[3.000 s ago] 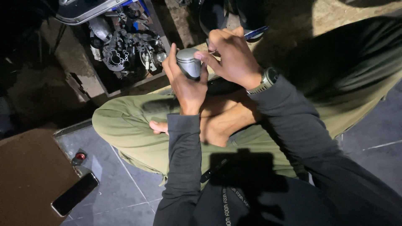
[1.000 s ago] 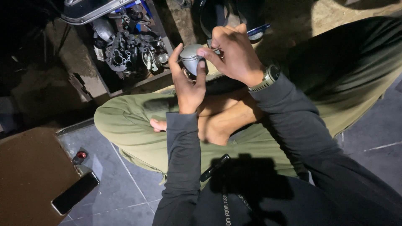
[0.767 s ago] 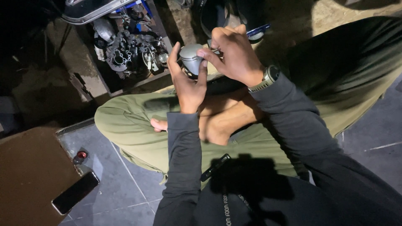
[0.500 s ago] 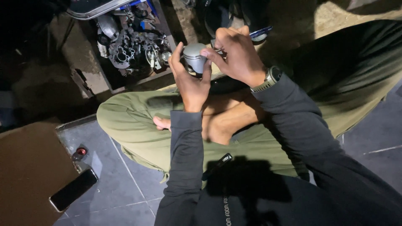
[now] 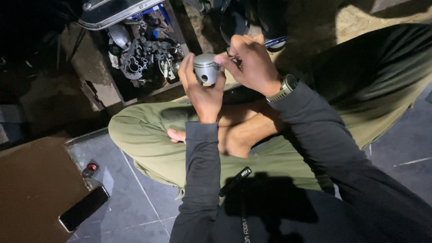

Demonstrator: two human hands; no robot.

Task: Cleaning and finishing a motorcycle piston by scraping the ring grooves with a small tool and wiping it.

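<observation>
We sit cross-legged on the tiled floor (image 5: pixel 135 198) and hold a small grey metal piston (image 5: pixel 206 68) up over our knees. Our left hand (image 5: pixel 202 90) is wrapped around it from below, steadying it, so that its side hole faces us. Our right hand (image 5: pixel 249 63) is closed at its upper edge, fingertips pinching there, seemingly working a small part we cannot make out. Just ahead, an open box (image 5: pixel 135 92) holds a jumble of metal engine parts. A dark phone (image 5: pixel 83 208) lies beside our left knee.
</observation>
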